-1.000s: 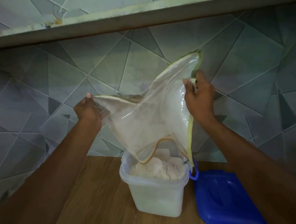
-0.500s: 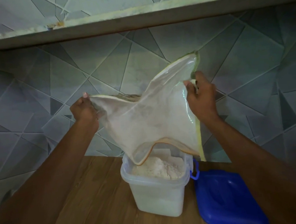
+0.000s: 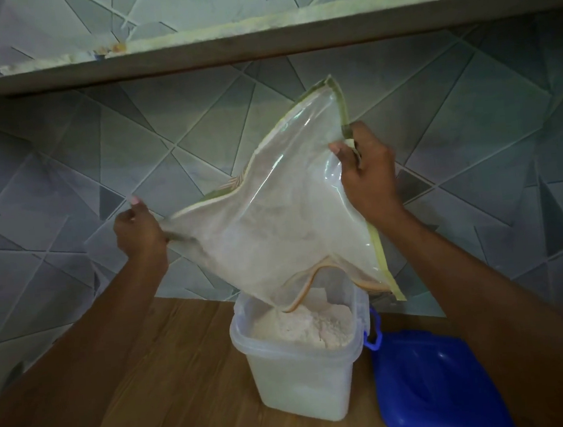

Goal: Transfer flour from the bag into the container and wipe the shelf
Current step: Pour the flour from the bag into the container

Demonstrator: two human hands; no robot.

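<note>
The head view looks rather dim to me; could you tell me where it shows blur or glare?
Head view: dim overall; glare streaks on the clear bag near the right hand; left hand slightly smeared; shelf edge bowed by the wide lens.

Container (image 3: pixel 299 377) stands on counter (image 3: pixel 172 378), approx. centre. Flour (image 3: pixel 304 324) heaped inside container. Lid (image 3: pixel 434 388) lies on counter, just right of container. Bag (image 3: pixel 274 227) held above container, mouth down over its opening. Left hand (image 3: pixel 141 232) at bag's left corner, right hand (image 3: pixel 367 174) at right edge. Shelf (image 3: pixel 256 40) overhead; wall (image 3: pixel 65 199) behind.
</note>
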